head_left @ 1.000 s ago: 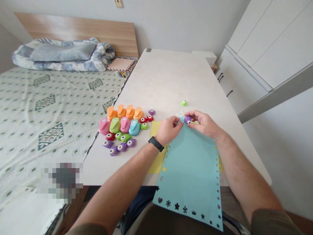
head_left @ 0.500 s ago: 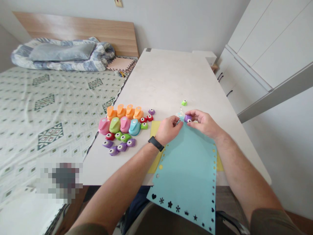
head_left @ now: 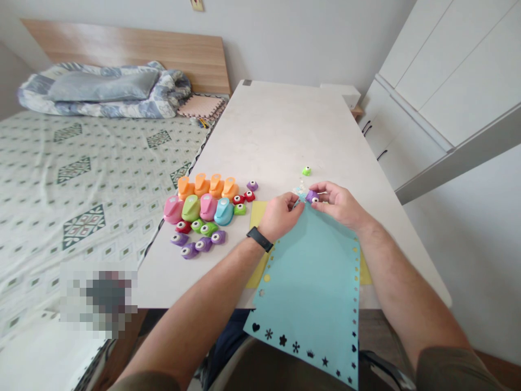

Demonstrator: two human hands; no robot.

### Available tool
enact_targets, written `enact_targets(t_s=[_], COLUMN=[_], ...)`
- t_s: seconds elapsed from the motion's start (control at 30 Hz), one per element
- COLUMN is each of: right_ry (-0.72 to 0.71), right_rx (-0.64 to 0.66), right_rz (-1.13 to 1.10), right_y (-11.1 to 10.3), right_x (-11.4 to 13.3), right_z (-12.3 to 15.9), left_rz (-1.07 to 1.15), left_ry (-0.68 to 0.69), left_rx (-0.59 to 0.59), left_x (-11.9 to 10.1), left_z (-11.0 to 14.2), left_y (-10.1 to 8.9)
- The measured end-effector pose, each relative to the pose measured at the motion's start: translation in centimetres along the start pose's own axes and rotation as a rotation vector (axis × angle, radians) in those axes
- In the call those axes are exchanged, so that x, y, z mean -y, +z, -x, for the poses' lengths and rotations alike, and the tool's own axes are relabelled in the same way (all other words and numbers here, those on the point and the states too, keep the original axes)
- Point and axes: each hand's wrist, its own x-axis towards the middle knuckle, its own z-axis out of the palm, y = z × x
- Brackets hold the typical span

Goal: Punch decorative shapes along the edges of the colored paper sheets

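While right grip (head_left: 341,205) holds purple craft punch (head_left: 311,196) at the blue paper sheet (head_left: 313,266), left grip (head_left: 280,216), pinching its far edge, should ideally hold it flat and square.

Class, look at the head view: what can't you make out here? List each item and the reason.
All in the head view:
- Purple punch in the right hand: its pattern, too small.
- Yellow sheet: mostly hidden by the blue sheet and left arm.
- Paper scraps: individual shapes, too small.
- Wall plate: cut off by the top edge.
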Motion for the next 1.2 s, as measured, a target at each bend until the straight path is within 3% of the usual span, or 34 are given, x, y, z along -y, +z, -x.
enact_targets(t_s=[1.2], right_ry=[-0.012], right_rx=[-0.001], right_rz=[0.02], right_y=[0.11], right_x=[-0.65], right_z=[-0.05], left_rz=[0.0], left_ry=[0.012], left_rx=[-0.003], left_x=[-0.23], left_z=[0.1], left_y=[-0.2])
